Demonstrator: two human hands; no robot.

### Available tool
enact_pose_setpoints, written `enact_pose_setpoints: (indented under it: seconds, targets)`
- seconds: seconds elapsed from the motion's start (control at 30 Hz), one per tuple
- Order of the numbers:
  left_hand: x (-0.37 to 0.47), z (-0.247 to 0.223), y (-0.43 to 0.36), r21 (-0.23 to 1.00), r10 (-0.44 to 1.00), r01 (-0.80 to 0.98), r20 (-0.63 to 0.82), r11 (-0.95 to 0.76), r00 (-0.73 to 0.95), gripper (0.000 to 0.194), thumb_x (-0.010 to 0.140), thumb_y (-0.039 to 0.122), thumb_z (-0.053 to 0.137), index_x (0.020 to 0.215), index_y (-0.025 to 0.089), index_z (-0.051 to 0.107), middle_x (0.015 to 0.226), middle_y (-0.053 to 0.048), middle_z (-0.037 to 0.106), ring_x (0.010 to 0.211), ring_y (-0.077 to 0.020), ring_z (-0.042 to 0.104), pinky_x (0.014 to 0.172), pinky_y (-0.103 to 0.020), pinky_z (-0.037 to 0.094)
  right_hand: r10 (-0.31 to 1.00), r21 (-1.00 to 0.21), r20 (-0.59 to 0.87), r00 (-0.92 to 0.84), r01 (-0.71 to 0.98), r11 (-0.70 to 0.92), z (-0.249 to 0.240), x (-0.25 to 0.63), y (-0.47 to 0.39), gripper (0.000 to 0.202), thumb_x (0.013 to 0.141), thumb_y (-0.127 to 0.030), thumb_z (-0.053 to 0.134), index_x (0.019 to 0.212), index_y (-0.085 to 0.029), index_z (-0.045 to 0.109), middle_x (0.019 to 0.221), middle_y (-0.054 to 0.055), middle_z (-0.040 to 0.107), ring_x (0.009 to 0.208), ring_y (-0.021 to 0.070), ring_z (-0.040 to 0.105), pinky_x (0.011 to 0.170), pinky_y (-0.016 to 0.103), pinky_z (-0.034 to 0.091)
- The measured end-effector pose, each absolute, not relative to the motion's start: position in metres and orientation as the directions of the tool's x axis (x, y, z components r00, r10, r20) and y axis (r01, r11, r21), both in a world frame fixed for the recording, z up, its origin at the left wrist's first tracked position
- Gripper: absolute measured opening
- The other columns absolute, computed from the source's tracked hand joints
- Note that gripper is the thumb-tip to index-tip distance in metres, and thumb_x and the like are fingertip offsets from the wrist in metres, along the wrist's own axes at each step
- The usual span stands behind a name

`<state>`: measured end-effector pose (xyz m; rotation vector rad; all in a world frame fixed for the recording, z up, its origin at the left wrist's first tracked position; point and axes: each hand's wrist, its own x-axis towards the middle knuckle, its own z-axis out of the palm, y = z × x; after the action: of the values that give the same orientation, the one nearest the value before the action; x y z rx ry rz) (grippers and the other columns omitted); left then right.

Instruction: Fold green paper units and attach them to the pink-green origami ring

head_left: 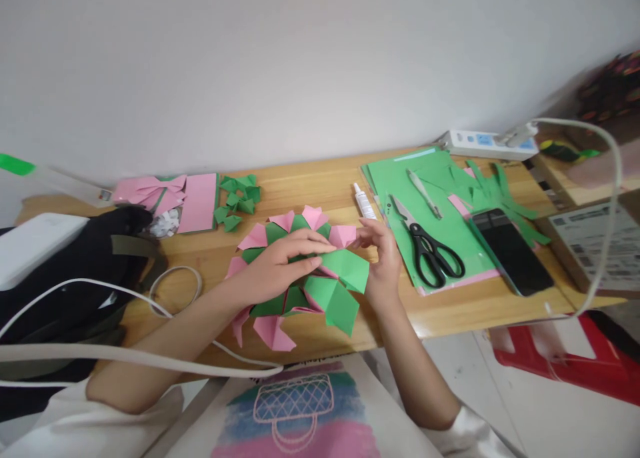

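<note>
Apparently adjusting paper ring (323, 290) with flattish left hand (277, 261), curled right hand (384, 258); can't tell if pinching. Next, likely press right edge.

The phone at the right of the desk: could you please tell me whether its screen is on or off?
It appears off: the phone lies face up, its screen dark with nothing lit on it.

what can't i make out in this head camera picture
In the head view:
Part of the pink-and-green folded-paper ring: hidden under the left hand.
Grip of the right hand: some fingertips hidden by the ring's paper.
Lettering on the slim white tube: too small.
White flat rectangular object: cut off by the left edge.
</note>
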<state>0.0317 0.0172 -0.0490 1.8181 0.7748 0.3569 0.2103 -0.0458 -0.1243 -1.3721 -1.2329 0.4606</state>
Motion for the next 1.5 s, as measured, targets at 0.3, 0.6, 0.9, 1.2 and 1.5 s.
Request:
enact_pose_setpoints:
  seconds: [0.3, 0.6, 0.9, 1.2, 1.5]
  targets:
    - [-0.003, -0.031, 0.024, 0.787, 0.808, 0.518, -0.043, -0.336, 0.588, 0.029, 0.092, 0.04, 0.052, 0.107, 0.023, 0.069, 0.122, -0.008, 0.063, 0.12, -0.0284, 0.056, 0.103, -0.046, 0.046, 0.894, -0.894, 0.266, 0.362, 0.439, 0.089, -0.129, 0.229, -0.073, 0.049, 0.07, -0.021, 0.072, 0.116, -0.025, 0.057, 0.089, 0.0, 0.069, 0.074, 0.0173, 0.063, 0.069, 0.033, 0.052]
    - [-0.042, -0.04, -0.028, 0.609, 0.768, 0.576, 0.089, -0.546, 0.635, 0.025, 0.091, 0.043, 0.055, 0.101, 0.026, 0.071, 0.106, -0.007, 0.068, 0.103, -0.0274, 0.061, 0.092, -0.044, 0.051, 0.839, -0.958, 0.087, 0.537, 0.277, -0.078, -0.12, 0.231, -0.122, 0.022, 0.084, -0.041, 0.065, 0.093, -0.021, 0.066, 0.078, 0.003, 0.069, 0.069, 0.0175, 0.063, 0.066, 0.033, 0.052]
    - [-0.031, -0.075, -0.071, 0.481, 0.778, 0.62, 0.271, -0.62, 0.567, 0.03, 0.091, 0.035, 0.055, 0.114, 0.018, 0.065, 0.122, -0.016, 0.061, 0.122, -0.0348, 0.052, 0.105, -0.058, 0.042, 0.898, -0.994, -0.094, 0.43, -0.096, -0.058, -0.125, 0.186, -0.105, 0.054, 0.076, -0.07, 0.059, 0.094, -0.021, 0.074, 0.096, 0.008, 0.077, 0.091, 0.0252, 0.071, 0.079, 0.041, 0.057]
    - [-0.037, -0.093, -0.081, 0.49, 0.874, 0.739, 0.392, -0.462, 0.286, 0.044, 0.091, 0.038, 0.057, 0.13, 0.018, 0.053, 0.145, -0.019, 0.042, 0.138, -0.0394, 0.037, 0.112, -0.059, 0.032, 0.85, -0.99, -0.08, 0.521, -0.139, -0.009, -0.113, 0.164, -0.128, 0.032, 0.074, -0.05, 0.073, 0.086, -0.02, 0.075, 0.092, 0.005, 0.076, 0.089, 0.0212, 0.068, 0.083, 0.036, 0.053]
    - [-0.022, -0.108, -0.069, 0.588, 0.899, 0.689, 0.366, -0.425, 0.242, 0.041, 0.092, 0.038, 0.057, 0.129, 0.021, 0.053, 0.137, -0.016, 0.051, 0.13, -0.0326, 0.047, 0.108, -0.052, 0.04, 0.797, -1.0, -0.003, 0.604, -0.003, -0.001, -0.107, 0.161, -0.125, 0.042, 0.077, -0.052, 0.069, 0.097, -0.015, 0.074, 0.102, 0.01, 0.076, 0.099, 0.0242, 0.067, 0.089, 0.038, 0.051]
